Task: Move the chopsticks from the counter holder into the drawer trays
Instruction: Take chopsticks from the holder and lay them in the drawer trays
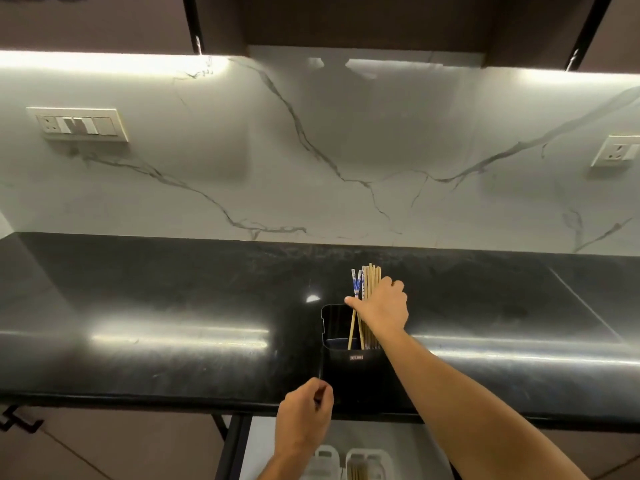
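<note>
A black holder point(346, 367) stands on the dark counter near its front edge. Several chopsticks point(371, 278) stick up from it, most of them plain wood, two with blue and white tops point(356, 285). My right hand point(382, 308) grips the bundle of wooden chopsticks partway up, thumb on the left side. My left hand point(306, 415) is at the counter's front edge, its fingers curled at the holder's lower left corner. Below the counter an open drawer shows white trays point(363, 462); one holds some wooden chopsticks.
The black counter point(173, 306) runs the full width under a white marble backsplash. Socket plates point(81, 124) sit on the wall at left and right. Dark wall cabinets hang above. A black drawer frame point(232, 441) stands left of the trays.
</note>
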